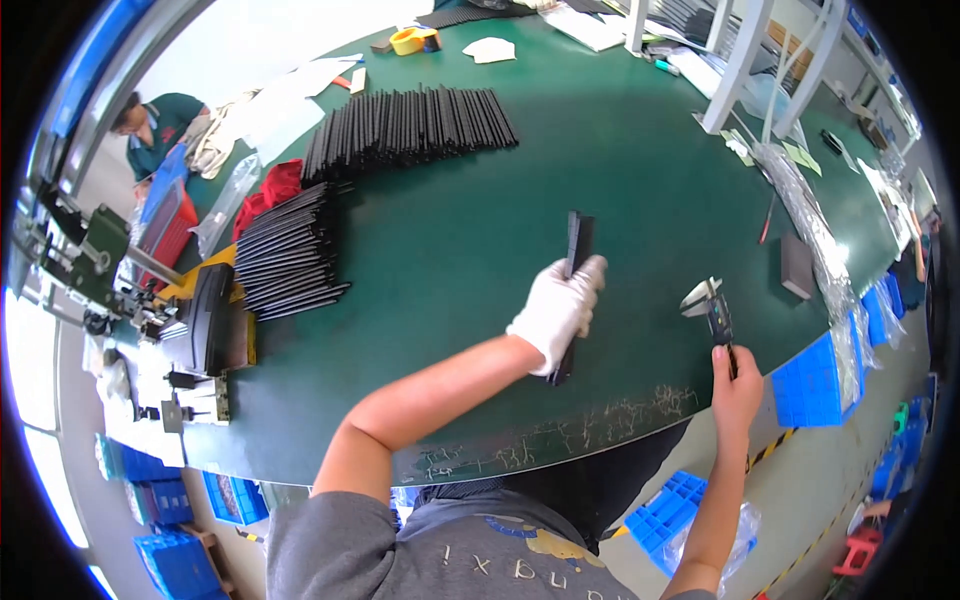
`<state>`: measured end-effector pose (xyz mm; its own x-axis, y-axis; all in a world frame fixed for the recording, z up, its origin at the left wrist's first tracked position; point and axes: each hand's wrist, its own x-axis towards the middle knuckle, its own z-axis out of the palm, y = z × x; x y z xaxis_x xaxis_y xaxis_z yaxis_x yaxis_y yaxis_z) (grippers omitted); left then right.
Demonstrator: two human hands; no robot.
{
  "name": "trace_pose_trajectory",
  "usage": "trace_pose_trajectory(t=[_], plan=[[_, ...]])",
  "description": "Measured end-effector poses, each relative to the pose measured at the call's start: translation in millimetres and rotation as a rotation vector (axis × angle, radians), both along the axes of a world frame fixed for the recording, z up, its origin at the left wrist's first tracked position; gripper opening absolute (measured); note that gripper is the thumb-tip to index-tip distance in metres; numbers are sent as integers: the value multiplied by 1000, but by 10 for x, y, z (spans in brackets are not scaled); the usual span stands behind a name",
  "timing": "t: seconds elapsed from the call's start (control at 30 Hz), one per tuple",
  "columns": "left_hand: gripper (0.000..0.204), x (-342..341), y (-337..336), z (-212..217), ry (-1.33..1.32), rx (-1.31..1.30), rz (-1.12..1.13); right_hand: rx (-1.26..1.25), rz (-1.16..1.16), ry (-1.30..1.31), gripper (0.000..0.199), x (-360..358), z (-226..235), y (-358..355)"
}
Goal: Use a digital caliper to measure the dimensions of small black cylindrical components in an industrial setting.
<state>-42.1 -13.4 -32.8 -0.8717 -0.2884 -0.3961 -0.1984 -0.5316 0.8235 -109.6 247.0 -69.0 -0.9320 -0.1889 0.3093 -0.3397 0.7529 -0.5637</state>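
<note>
My left hand (pixel 558 312), in a white glove, is closed round a small bundle of black rods (pixel 579 240) held over the middle of the green table. The rods stick out above and below the fist. Bare and ungloved, my right hand (pixel 737 385) grips a digital caliper (pixel 716 312) by its dark beam near the table's right edge. Its silver jaws point up and left, toward the bundle but apart from it. A long row of black rods (pixel 410 130) lies at the far left, with another stack of black rods (pixel 290 255) nearer to me.
A machine with a black housing (pixel 209 318) stands at the table's left edge. A dark block (pixel 796 267) and long plastic wrapping (pixel 805 205) lie at the right. Yellow tape (pixel 408 41) sits at the back. A blue crate (pixel 815 382) stands beside the table; a co-worker (pixel 160 125) is far left.
</note>
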Motion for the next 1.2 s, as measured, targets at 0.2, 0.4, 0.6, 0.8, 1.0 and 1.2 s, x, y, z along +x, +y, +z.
trace_pose_trajectory(t=[0.2, 0.4, 0.6, 0.8, 1.0, 1.2], plan=[[17, -181, -977, 149, -396, -252, 52, 20, -59, -31, 27, 90, 3, -141], [11, -568, -1991, 509, -349, -671, 71, 159, -81, 86, 30, 107, -164, -77], [21, -1228, -3112, 247, -649, -1333, 189, 150, -98, 105, 30, 156, -118, -187], [33, -1950, -2873, 110, -839, -1465, -52, 203, -138, 101, 32, 197, -98, -164], [45, -2152, -2531, -4, -907, -1719, -234, 205, -133, 23, 34, 230, -85, -167], [56, -2193, -2322, -114, -1192, -1757, -260, 219, -132, 28, 33, 225, -89, -132]])
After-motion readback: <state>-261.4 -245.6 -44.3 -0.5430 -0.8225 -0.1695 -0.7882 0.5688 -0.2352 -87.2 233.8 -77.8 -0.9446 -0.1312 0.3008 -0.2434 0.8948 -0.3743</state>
